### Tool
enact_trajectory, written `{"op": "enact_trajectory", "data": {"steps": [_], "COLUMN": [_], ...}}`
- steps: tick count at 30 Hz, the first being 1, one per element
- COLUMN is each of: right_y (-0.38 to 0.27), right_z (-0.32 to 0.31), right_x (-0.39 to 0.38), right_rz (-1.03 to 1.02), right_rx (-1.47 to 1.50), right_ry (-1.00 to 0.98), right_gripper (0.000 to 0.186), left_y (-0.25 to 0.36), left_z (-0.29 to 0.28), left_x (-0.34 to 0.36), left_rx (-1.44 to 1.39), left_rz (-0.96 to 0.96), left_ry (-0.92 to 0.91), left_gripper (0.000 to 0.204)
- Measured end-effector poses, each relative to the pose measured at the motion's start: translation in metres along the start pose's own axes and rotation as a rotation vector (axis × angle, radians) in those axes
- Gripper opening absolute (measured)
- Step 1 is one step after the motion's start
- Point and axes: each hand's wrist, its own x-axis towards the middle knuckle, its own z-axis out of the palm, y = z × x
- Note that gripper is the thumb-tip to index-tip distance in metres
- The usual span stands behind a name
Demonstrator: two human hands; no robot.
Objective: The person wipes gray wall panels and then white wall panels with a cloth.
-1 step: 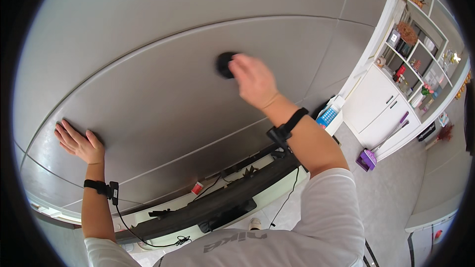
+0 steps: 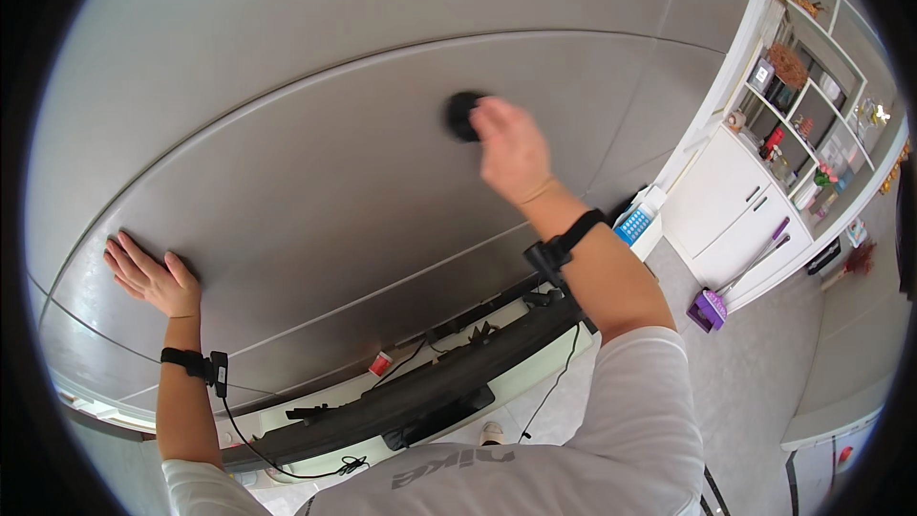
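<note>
Blk disc (image 2: pixel 462 117) moved right, R-hand fingers (image 2: pixel 497 117) at its R edge

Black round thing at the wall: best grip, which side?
Black round thing: likely its right rim, from the lower right. The right hand meets it there, and the thing's far face seems against the grey wall. Blur hides any handle.

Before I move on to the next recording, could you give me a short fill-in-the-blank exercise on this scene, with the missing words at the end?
1. The right hand holds a round object coloured ____.
2. The other hand, resting on the grey panelled surface, is the person's ____ one.
3. On the floor, the dustpan is coloured ____.
4. The cabinet with dark handles is ____.

Missing words: black; left; purple; white.
</note>
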Motion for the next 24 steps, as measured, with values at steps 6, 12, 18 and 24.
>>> {"op": "enact_trajectory", "data": {"steps": [6, 12, 18, 24], "right_y": [0.121, 0.235, 0.197, 0.003], "right_z": [-0.015, -0.039, -0.039, -0.008], "right_x": [-0.094, -0.158, -0.138, -0.038], "right_rz": [0.674, 1.095, 1.247, 1.045], "right_rx": [-0.256, -0.329, -0.484, 0.058], "right_ry": [0.176, 0.339, 0.132, 0.019], "right_gripper": [0.052, 0.045, 0.050, 0.042], "left_y": [-0.001, 0.001, 0.010, -0.008], "left_z": [-0.007, -0.006, -0.003, -0.002], "left_x": [0.005, 0.004, 0.014, -0.004], "left_rx": [0.032, 0.042, 0.006, 0.022], "left_rz": [0.063, 0.135, 0.145, 0.028], "left_ry": [0.029, 0.034, 0.068, 0.024], "left_gripper": [0.076, 0.076, 0.074, 0.076]}}
